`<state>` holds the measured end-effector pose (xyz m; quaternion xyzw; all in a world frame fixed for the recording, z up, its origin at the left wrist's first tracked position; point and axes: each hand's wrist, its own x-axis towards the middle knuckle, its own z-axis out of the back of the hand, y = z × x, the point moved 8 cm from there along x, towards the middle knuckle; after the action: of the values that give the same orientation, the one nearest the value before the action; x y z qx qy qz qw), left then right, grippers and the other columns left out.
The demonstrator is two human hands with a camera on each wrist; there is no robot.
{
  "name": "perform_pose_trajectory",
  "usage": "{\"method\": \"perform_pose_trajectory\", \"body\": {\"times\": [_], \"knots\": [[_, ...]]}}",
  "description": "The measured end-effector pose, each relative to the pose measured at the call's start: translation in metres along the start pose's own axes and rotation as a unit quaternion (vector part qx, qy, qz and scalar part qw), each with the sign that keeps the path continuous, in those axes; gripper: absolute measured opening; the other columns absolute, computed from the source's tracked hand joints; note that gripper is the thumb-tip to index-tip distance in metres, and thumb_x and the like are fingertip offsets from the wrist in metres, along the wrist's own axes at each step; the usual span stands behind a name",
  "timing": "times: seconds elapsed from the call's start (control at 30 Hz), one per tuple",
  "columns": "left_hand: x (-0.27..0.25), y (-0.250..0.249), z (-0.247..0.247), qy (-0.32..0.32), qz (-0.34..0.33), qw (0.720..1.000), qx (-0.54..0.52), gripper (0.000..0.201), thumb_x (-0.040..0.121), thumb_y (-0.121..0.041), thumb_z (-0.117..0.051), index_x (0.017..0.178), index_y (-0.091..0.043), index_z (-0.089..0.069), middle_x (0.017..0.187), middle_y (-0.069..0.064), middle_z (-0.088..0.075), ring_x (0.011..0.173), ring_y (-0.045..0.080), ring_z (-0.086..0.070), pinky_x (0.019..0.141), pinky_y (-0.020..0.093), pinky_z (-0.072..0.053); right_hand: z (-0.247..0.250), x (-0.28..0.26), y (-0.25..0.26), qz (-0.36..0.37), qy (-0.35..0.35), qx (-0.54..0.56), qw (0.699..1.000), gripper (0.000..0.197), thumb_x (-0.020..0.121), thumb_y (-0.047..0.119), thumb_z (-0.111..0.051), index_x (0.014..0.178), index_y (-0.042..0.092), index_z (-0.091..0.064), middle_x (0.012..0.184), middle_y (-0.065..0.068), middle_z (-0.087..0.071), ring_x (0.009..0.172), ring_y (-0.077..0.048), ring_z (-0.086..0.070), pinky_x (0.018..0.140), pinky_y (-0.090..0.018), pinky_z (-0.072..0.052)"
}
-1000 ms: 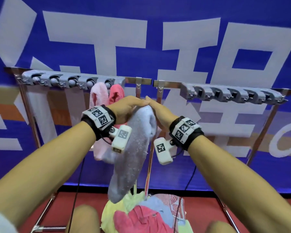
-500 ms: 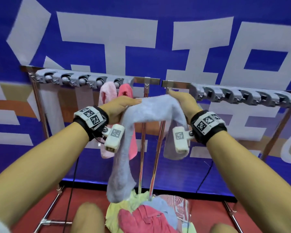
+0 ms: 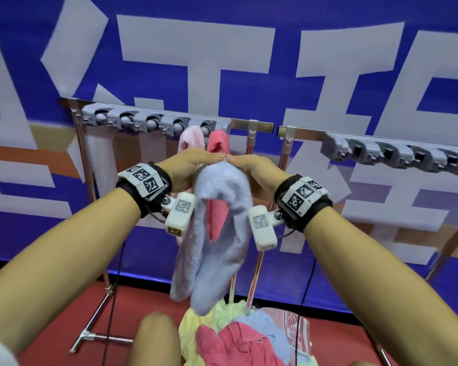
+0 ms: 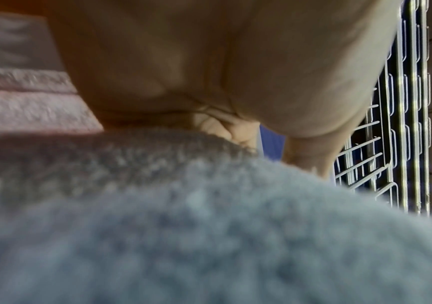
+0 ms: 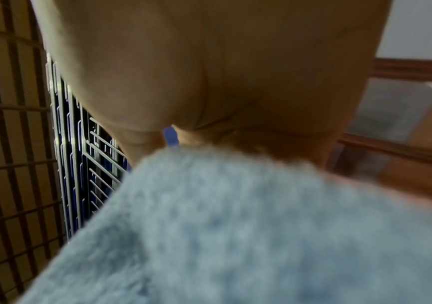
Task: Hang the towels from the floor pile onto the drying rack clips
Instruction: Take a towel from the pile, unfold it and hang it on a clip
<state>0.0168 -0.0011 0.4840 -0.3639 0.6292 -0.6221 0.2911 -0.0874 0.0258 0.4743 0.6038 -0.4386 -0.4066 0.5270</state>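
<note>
A light blue towel (image 3: pixel 220 228) hangs folded from both my hands, just below the middle of the rack. My left hand (image 3: pixel 193 165) and right hand (image 3: pixel 249 167) pinch its top edge side by side, fingertips almost touching. Both wrist views are filled by the blue towel (image 4: pixel 209 236) (image 5: pixel 261 226) under each palm. Behind my hands a pale pink towel (image 3: pixel 192 137) and a red towel (image 3: pixel 218 141) hang from the left row of grey clips (image 3: pixel 154 122). The right row of clips (image 3: pixel 397 153) is bare. The floor pile (image 3: pixel 238 336) lies below.
The rack's metal bar (image 3: pixel 259 125) and two central posts (image 3: pixel 257 276) stand right behind the towel. A slanted leg and foot bar (image 3: pixel 101 336) lie lower left. A blue banner covers the wall; the floor is red. My knee (image 3: pixel 156 339) shows at the bottom.
My hands had spread the towel's top edge wide half a second ago. They have come back together, folding the towel double, and the view has tilted up slightly.
</note>
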Motion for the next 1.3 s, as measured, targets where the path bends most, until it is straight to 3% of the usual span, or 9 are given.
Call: {"method": "perform_pose_trajectory", "body": {"times": [0.1, 0.17, 0.23, 0.3, 0.47, 0.63, 0.83, 1.07, 1.3], "knots": [[-0.006, 0.004, 0.020, -0.010, 0.006, 0.999, -0.036, 0.035, 0.090, -0.020, -0.063, 0.113, 0.006, -0.064, 0.101, 0.017, -0.070, 0.093, 0.027, -0.068, 0.082, 0.036, -0.058, -0.016, 0.013, 0.002, 0.009, -0.006, 0.006, 1.000, 0.054, 0.089, 0.028, -0.064, 0.129, -0.008, -0.055, 0.132, -0.025, -0.058, 0.128, -0.037, -0.052, 0.113, -0.049, -0.037], [-0.009, 0.002, 0.034, -0.029, 0.003, 0.998, -0.052, 0.030, 0.093, -0.019, -0.059, 0.107, 0.006, -0.064, 0.092, 0.016, -0.071, 0.082, 0.026, -0.070, 0.072, 0.033, -0.059, -0.027, 0.023, -0.001, 0.003, 0.014, 0.015, 1.000, 0.045, 0.088, 0.026, -0.066, 0.121, -0.004, -0.061, 0.123, -0.022, -0.065, 0.120, -0.037, -0.059, 0.107, -0.048, -0.044], [-0.009, 0.001, 0.051, -0.045, -0.004, 0.996, -0.074, 0.031, 0.094, -0.019, -0.057, 0.108, 0.009, -0.063, 0.094, 0.017, -0.070, 0.082, 0.025, -0.070, 0.073, 0.032, -0.059, -0.033, 0.035, 0.002, 0.026, 0.014, 0.004, 1.000, 0.012, 0.088, 0.018, -0.067, 0.092, 0.006, -0.065, 0.090, -0.011, -0.071, 0.090, -0.027, -0.067, 0.084, -0.039, -0.052], [-0.006, 0.002, 0.069, -0.065, -0.014, 0.995, -0.081, 0.038, 0.094, -0.018, -0.060, 0.116, 0.013, -0.060, 0.103, 0.020, -0.068, 0.092, 0.028, -0.067, 0.082, 0.035, -0.057, -0.037, 0.047, 0.008, 0.055, -0.001, -0.007, 0.998, 0.019, 0.091, 0.007, -0.062, 0.073, 0.014, -0.061, 0.070, -0.003, -0.066, 0.069, -0.019, -0.061, 0.068, -0.032, -0.051], [-0.001, -0.009, 0.121, -0.163, -0.068, 0.984, -0.006, 0.019, 0.096, -0.008, -0.057, 0.077, -0.008, -0.057, 0.062, 0.000, -0.064, 0.056, 0.011, -0.061, 0.055, 0.023, -0.051, -0.060, 0.082, 0.012, 0.048, -0.018, -0.009, 0.999, 0.015, 0.090, 0.000, -0.060, 0.100, 0.012, -0.061, 0.089, -0.008, -0.065, 0.084, -0.021, -0.063, 0.084, -0.037, -0.053], [0.001, -0.013, 0.165, -0.209, -0.082, 0.973, 0.046, 0.018, 0.095, -0.007, -0.061, 0.078, -0.009, -0.056, 0.064, 0.000, -0.061, 0.053, 0.007, -0.057, 0.053, 0.018, -0.048, -0.090, 0.121, 0.017, 0.020, -0.019, -0.050, 0.998, 0.021, 0.090, 0.001, -0.061, 0.104, 0.017, -0.059, 0.088, -0.004, -0.061, 0.078, -0.018, -0.057, 0.066, -0.029, -0.047], [-0.005, -0.021, 0.218, -0.315, -0.110, 0.939, 0.082, 0.019, 0.091, -0.011, -0.069, 0.076, -0.015, -0.059, 0.072, 0.000, -0.059, 0.062, 0.006, -0.053, 0.061, 0.021, -0.047, -0.114, 0.162, 0.027, 0.016, -0.036, -0.086, 0.995, 0.031, 0.087, -0.003, -0.054, 0.072, 0.022, -0.045, 0.067, -0.001, -0.046, 0.055, -0.016, -0.042, 0.051, -0.023, -0.032], [-0.026, -0.033, 0.251, -0.348, -0.212, 0.912, 0.036, 0.004, 0.086, -0.015, -0.061, 0.083, -0.016, -0.064, 0.081, -0.002, -0.064, 0.073, 0.007, -0.058, 0.070, 0.022, -0.048, -0.124, 0.191, 0.049, 0.003, -0.076, -0.033, 0.997, 0.023, 0.082, 0.005, -0.051, 0.068, 0.019, -0.039, 0.061, -0.001, -0.036, 0.042, -0.018, -0.045, 0.050, -0.025, -0.045], [-0.011, -0.025, 0.243, -0.247, -0.258, 0.934, 0.017, 0.064, 0.060, -0.003, -0.048, 0.123, -0.006, -0.056, 0.120, 0.013, -0.062, 0.117, 0.022, -0.058, 0.103, 0.033, -0.046, -0.119, 0.212, 0.080, 0.064, -0.112, -0.093, 0.987, 0.039, 0.076, -0.005, -0.045, 0.061, 0.021, -0.020, 0.052, 0.005, -0.025, 0.055, -0.017, -0.022, 0.056, -0.028, -0.021]]}}
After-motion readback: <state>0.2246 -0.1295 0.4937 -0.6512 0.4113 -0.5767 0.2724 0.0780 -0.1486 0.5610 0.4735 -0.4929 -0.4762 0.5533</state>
